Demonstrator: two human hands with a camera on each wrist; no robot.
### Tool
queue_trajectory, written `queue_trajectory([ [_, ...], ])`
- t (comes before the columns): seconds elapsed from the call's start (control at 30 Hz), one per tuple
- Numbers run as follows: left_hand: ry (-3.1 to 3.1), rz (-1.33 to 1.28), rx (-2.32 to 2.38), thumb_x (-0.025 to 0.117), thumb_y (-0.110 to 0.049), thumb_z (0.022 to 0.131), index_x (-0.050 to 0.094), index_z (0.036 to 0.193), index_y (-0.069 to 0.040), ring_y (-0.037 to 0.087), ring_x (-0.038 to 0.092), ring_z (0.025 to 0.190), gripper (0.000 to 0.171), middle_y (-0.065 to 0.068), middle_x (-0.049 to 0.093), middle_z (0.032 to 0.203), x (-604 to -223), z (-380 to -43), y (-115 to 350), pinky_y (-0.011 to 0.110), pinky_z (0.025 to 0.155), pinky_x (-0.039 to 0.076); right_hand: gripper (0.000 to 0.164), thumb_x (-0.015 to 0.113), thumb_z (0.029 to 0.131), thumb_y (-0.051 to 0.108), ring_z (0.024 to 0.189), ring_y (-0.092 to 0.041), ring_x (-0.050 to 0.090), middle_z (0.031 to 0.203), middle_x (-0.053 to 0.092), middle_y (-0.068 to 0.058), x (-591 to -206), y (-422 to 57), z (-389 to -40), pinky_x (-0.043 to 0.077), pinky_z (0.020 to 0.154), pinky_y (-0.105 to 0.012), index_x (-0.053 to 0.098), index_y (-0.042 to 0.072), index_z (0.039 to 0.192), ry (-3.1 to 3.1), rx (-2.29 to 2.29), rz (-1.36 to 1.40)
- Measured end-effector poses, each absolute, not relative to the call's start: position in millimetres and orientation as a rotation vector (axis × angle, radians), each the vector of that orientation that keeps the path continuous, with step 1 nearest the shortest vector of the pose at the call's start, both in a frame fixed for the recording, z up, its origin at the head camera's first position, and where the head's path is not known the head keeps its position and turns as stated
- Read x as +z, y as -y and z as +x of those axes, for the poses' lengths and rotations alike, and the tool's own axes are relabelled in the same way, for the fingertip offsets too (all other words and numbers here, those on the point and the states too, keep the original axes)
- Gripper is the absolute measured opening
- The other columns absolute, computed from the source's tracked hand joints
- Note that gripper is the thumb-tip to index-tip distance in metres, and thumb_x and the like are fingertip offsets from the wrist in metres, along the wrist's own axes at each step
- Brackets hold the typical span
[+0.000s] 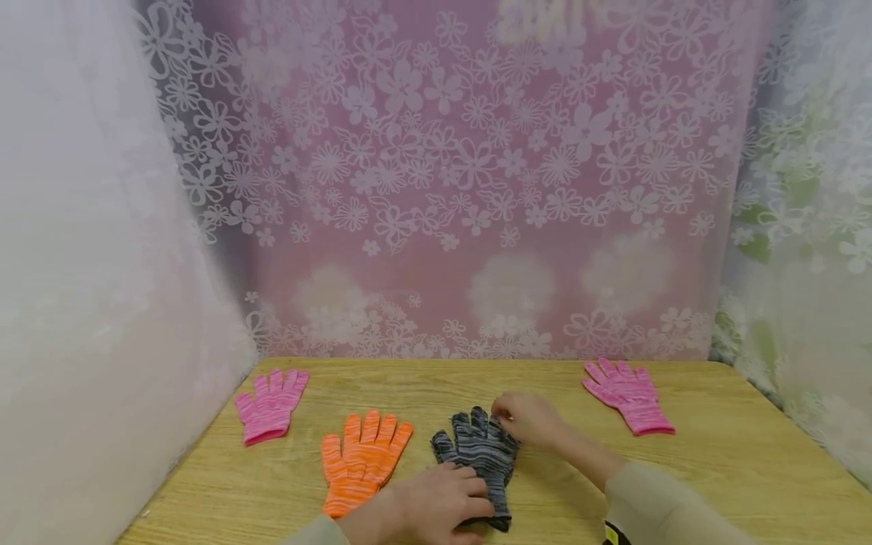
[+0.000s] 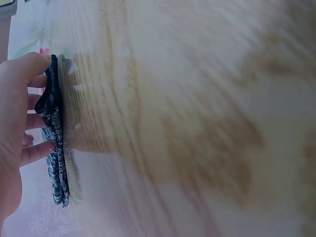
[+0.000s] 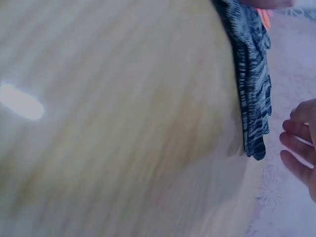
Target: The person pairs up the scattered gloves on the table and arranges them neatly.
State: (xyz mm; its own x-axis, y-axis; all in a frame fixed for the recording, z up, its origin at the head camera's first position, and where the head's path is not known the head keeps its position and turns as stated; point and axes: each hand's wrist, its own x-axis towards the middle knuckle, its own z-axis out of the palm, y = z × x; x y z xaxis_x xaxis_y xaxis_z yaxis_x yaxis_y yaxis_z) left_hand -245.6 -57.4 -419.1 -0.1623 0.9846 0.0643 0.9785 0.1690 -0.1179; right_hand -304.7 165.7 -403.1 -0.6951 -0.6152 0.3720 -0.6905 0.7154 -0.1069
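Note:
A black-and-grey knit glove [image 1: 489, 456] lies flat on the wooden table, its fingers pointing away from me. My left hand [image 1: 441, 501] rests over its cuff and lower palm. In the left wrist view, the fingers [image 2: 35, 154] of that hand touch the top of the glove [image 2: 55, 143], with the thumb at the cuff edge. My right hand [image 1: 527, 418] is by the glove's fingertips on the right side. The right wrist view shows its loosely bent fingers [image 3: 296, 144] above the glove [image 3: 253, 94], with a gap between them.
An orange glove [image 1: 364, 458] lies just left of the dark one. Pink gloves lie farther back, one at the left [image 1: 271, 409] and one at the right [image 1: 630, 397]. Floral sheets [image 1: 436, 189] hang behind and along both sides of the table [image 1: 559, 499].

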Motion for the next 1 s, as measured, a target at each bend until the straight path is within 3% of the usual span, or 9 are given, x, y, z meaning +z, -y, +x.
queue_trajectory([
  [0.17, 2.270, -1.951, 0.060, 0.046, -0.040, 0.096, 0.059, 0.116, -0.025, 0.001, 0.046, 0.093, 0.028, -0.011, 0.054, 0.108, -420.4, -244.3, 55.9, 0.013, 0.076, 0.037, 0.008, 0.068, 0.079, 0.005, 0.072, -0.018, 0.059, 0.081, 0.061, -0.001, -408.7, -158.2, -312.2, 0.047, 0.058, -0.030, 0.067, 0.009, 0.086, 2.727, 0.251, 0.891],
  [0.43, 2.271, -1.947, 0.071, 0.045, -0.040, 0.097, 0.059, 0.113, -0.026, 0.001, 0.045, 0.094, 0.026, -0.012, 0.054, 0.107, -421.1, -243.1, 53.9, 0.013, 0.076, 0.036, 0.013, 0.063, 0.078, -0.003, 0.064, -0.018, 0.056, 0.074, 0.055, -0.001, -427.8, -154.4, -319.0, 0.044, 0.054, -0.028, 0.064, 0.009, 0.078, 2.695, 0.207, 0.892],
  [0.67, 2.284, -1.944, 0.076, 0.046, -0.040, 0.096, 0.059, 0.114, -0.026, 0.001, 0.045, 0.093, 0.026, -0.011, 0.053, 0.107, -419.6, -244.8, 54.8, 0.013, 0.076, 0.036, 0.023, 0.058, 0.078, -0.013, 0.060, -0.013, 0.041, 0.069, 0.044, 0.002, -422.5, -157.6, -321.6, 0.036, 0.053, -0.026, 0.056, 0.009, 0.071, 2.689, 0.305, 0.918],
  [1.0, 2.265, -1.926, 0.079, 0.045, -0.040, 0.096, 0.059, 0.113, -0.026, 0.001, 0.045, 0.092, 0.026, -0.011, 0.053, 0.107, -420.5, -245.8, 57.5, 0.013, 0.075, 0.036, 0.023, 0.059, 0.080, -0.011, 0.057, -0.012, 0.036, 0.068, 0.040, 0.001, -422.9, -157.1, -322.7, 0.033, 0.052, -0.024, 0.053, 0.009, 0.070, 2.669, 0.229, 0.983],
])
